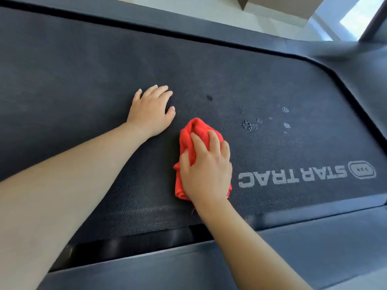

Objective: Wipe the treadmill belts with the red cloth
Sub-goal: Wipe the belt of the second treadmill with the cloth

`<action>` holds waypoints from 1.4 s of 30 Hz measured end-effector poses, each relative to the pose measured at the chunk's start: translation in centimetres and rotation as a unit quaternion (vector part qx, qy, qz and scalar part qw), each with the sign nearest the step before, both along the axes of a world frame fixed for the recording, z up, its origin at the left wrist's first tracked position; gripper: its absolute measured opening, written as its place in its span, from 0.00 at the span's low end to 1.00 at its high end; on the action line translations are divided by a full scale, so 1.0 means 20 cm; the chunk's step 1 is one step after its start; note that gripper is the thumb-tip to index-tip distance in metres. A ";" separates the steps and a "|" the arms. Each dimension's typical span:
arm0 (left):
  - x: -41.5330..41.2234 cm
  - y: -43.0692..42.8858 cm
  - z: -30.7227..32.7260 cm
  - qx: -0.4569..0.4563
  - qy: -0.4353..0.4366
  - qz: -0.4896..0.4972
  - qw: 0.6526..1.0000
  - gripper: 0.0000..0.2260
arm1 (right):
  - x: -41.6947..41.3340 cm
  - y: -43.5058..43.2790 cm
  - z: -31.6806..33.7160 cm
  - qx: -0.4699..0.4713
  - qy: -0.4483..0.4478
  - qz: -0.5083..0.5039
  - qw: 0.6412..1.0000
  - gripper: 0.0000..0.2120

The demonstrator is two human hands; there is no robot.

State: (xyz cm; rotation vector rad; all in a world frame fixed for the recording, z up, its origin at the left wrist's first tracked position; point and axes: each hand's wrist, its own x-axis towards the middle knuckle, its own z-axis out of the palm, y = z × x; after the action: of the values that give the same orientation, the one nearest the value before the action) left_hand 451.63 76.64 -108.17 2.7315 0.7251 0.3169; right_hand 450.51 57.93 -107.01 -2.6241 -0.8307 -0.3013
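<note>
Presses the bunched red cloth (193, 130) down on the dark treadmill belt (83, 80) with the right hand (206, 170), fingers and thumb curled into the fabric. Rests the left hand (151, 114) just beside it on the belt, palm down, fingers loosely spread, holding nothing. To the cloth's right, pale speckled spots (249, 124) near the printed STAR TRAC logo (293, 176).

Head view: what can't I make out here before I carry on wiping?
All in the head view.
Hidden: belt under the red cloth and right hand; cleanliness there unknown.
Hidden: belt under the left hand and forearm.
Too small: pale specks, dirt or wear unclear.
Blurred: upright post, top right.
Cut off: belt's left stretch, by the picture's edge.
</note>
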 end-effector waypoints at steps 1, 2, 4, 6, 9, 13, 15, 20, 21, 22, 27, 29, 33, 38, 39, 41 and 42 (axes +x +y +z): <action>0.00 0.00 0.00 -0.001 0.001 0.000 1.000 0.22 | -0.01 0.00 0.00 0.000 0.001 0.000 1.000 0.16; 0.00 0.00 0.00 -0.002 0.002 -0.002 1.000 0.22 | 0.02 0.01 0.01 0.001 0.007 -0.001 1.000 0.16; -0.01 -0.01 0.00 -0.001 0.005 -0.006 1.000 0.23 | 0.11 0.05 0.02 -0.005 0.019 -0.007 1.000 0.15; -0.04 -0.02 0.00 -0.002 0.007 -0.012 1.000 0.23 | 0.22 0.10 0.03 -0.015 0.037 -0.019 0.999 0.15; -0.08 -0.03 0.00 0.001 0.005 -0.024 1.000 0.23 | 0.26 0.10 0.05 -0.025 0.052 -0.016 0.998 0.16; -0.09 -0.05 0.00 -0.004 0.016 -0.017 1.000 0.23 | 0.14 -0.02 0.04 -0.021 0.013 0.018 1.000 0.17; -0.05 -0.06 0.00 -0.011 0.035 -0.009 0.999 0.24 | 0.16 -0.03 0.03 -0.014 0.009 0.019 1.000 0.19; 0.11 -0.02 0.02 -0.014 0.051 -0.029 0.998 0.25 | 0.44 0.11 0.04 -0.015 0.031 -0.001 0.999 0.16; 0.14 0.01 0.02 -0.012 0.051 -0.039 0.998 0.24 | 0.49 0.13 0.04 -0.011 0.033 -0.001 0.999 0.16; 0.18 0.04 0.02 -0.008 0.051 -0.052 0.997 0.24 | 0.53 0.14 0.03 -0.008 0.031 0.000 0.999 0.16; 0.36 0.26 0.04 0.018 0.055 -0.078 0.995 0.24 | 0.65 0.24 -0.01 0.013 0.011 0.010 1.000 0.18; 0.44 0.33 0.04 0.008 0.054 -0.052 0.997 0.24 | 0.71 0.29 0.00 0.010 0.021 0.024 0.999 0.18; 0.55 0.40 0.02 0.005 0.038 -0.004 0.999 0.25 | 0.87 0.41 0.02 0.007 0.034 0.040 0.999 0.17; 0.57 0.41 0.00 0.002 0.027 0.017 0.999 0.27 | 1.03 0.55 0.03 0.001 0.040 0.042 0.998 0.18; 0.57 0.41 -0.01 0.004 0.028 0.020 0.999 0.28 | 1.06 0.58 0.03 0.003 0.042 0.043 0.998 0.18; 0.57 0.41 -0.01 0.007 0.030 0.025 0.999 0.28 | 1.12 0.65 0.03 0.006 0.045 0.048 0.998 0.18; 0.57 0.41 -0.02 0.008 0.031 0.027 0.999 0.28 | 1.15 0.69 0.04 0.003 0.045 0.052 0.998 0.18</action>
State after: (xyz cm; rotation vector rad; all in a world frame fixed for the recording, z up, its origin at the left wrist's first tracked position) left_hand 463.08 84.93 -108.53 2.7518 0.8184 0.2533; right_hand 473.49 71.71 -106.30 -2.5581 -0.9292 -0.1547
